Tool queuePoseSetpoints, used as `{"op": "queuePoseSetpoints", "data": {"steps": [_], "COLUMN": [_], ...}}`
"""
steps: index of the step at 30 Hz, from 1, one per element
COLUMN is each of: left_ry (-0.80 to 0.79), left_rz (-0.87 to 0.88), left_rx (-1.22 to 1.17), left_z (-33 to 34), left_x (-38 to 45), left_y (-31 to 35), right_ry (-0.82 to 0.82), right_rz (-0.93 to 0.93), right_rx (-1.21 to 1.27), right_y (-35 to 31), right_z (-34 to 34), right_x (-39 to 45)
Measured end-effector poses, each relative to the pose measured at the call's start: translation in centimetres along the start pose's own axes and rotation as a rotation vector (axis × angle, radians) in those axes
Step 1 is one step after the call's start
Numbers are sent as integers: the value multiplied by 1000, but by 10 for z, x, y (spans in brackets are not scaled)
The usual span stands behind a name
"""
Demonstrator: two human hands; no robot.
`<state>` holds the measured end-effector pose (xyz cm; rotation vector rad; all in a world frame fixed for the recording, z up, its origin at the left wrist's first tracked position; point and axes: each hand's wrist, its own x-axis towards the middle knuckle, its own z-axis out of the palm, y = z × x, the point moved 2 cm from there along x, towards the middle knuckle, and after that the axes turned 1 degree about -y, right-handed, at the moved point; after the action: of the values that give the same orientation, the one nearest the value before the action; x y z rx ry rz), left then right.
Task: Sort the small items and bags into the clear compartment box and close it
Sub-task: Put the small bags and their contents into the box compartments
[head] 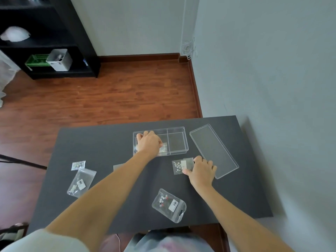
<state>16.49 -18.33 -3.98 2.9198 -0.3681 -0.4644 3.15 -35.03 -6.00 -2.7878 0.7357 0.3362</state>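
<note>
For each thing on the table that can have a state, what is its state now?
clear compartment box: open, lid off.
lid: lying flat on the table, right of the box.
left hand: inside the box's left compartment.
right hand: resting on the flower bag.
hang-hole bag: lying on the table, outside the box.

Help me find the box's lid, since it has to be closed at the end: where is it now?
In the head view the clear lid lies flat on the dark table, right of the compartment box and just beyond the right hand.
</note>
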Motion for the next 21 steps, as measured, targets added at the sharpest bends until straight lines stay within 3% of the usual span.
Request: {"op": "queuePoseSetpoints", "data": {"steps": [8,15,21], "left_ry": [12,98,233], "left_rz": [37,79,179], "left_rx": [85,-40,-174], "left_z": [7,4,-5], "left_x": [0,-11,-40], "left_y": [-4,-9,-12], "right_ry": [-83,-118,-58], "right_rz": [106,115,24], "right_rx": [88,154,427], "right_y": [0,-3,8], "right_z": [-2,-3,-10], "right_x": [6,6,-1]}}
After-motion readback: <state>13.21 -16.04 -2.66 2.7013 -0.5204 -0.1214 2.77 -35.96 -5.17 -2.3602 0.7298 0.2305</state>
